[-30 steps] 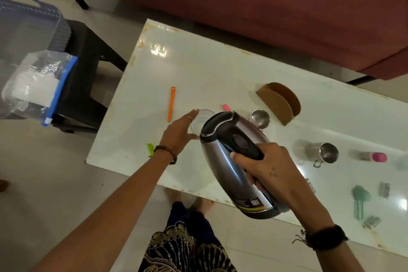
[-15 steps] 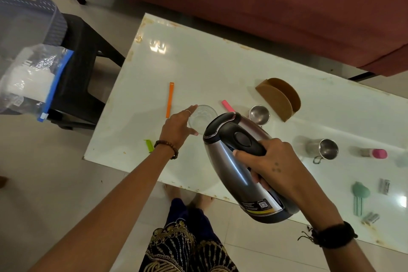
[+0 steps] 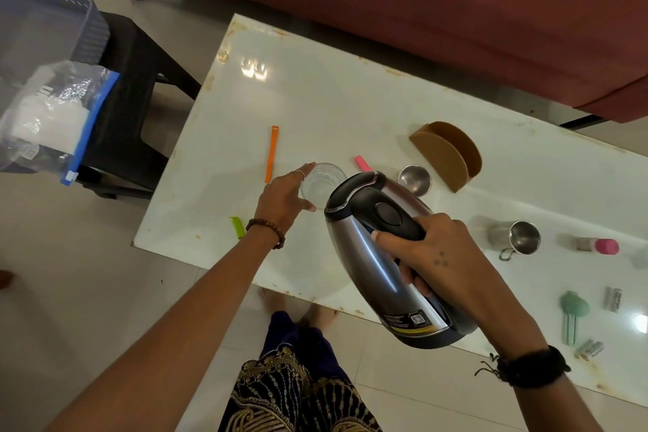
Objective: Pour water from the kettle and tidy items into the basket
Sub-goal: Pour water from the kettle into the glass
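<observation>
Right hand (image 3: 434,256) wrapped tight on handle of steel kettle (image 3: 382,256), tipped spout-first toward clear glass (image 3: 322,182) just beyond. Left hand (image 3: 284,200) cups the glass, fingers loosely curled. Advice: tilt slowly, spout over rim, glass braced. Basket (image 3: 45,10) far left.

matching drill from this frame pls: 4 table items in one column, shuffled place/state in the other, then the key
Items:
1. kettle
2. clear glass
3. orange strip
4. steel mug

Places/states:
A. lying on its side on the table, open end toward the camera
B. tilted, held by its handle in the right hand
C. flat on the table, left of the glass
D. upright on the table, left hand against its side

Pairs: 1-B, 2-D, 3-C, 4-A
</observation>
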Available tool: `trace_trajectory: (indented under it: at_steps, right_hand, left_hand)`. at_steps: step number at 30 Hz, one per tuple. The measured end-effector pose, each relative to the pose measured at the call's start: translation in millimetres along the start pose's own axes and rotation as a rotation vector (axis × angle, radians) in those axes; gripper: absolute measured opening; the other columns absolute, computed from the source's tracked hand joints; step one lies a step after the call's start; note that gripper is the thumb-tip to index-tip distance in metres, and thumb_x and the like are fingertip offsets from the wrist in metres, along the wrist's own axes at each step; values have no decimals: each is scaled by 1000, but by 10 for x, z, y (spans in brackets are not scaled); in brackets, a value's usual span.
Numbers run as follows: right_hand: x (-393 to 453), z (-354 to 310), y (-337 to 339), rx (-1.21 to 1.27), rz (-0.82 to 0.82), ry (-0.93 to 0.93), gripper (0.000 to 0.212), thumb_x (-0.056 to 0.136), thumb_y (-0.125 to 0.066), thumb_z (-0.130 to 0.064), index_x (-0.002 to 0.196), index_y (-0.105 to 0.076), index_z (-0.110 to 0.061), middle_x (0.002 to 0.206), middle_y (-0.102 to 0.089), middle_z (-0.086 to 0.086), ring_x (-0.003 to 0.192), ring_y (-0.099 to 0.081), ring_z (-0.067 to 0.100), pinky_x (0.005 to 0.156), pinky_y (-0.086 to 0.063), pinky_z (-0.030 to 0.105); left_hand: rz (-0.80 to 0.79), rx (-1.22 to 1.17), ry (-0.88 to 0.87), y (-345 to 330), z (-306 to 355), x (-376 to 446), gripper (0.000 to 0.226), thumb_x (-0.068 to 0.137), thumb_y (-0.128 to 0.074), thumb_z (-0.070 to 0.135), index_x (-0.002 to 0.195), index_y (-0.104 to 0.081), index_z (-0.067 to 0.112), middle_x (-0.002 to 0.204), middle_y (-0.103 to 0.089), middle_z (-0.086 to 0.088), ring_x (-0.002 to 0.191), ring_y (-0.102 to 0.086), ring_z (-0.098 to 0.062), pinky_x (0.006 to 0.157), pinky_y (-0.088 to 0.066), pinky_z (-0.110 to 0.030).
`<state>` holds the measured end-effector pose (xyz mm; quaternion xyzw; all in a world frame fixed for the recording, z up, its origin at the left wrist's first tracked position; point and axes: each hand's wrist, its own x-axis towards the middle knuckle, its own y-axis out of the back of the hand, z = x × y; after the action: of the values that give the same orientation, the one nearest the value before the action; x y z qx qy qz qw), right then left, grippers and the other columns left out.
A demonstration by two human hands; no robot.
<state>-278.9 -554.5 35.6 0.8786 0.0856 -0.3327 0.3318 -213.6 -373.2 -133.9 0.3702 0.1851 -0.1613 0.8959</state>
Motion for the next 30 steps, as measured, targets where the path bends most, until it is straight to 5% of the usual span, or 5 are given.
trace_trajectory:
  at_steps: [8,30]
  right_hand:
    - [24,2,7,-24,-27,5,19,83,-64,-23,72,-58,-8,56,-57,10,40,-47,8,56,-46,27]
    - [75,49,-6,-24,-68,56,29,82,-63,-24,57,-54,-14,44,-52,4,27,-43,4,43,-41,16]
  left_hand:
    - [-15,-2,-2,-7,19,4,80,67,-75,2,136,-41,18,135,-54,-6,121,-51,-29,104,-38,-46]
    - [0,5,0,-42,3,4,79,67,-74,1,136,-41,20,133,-57,-7,119,-53,-29,101,-42,-42]
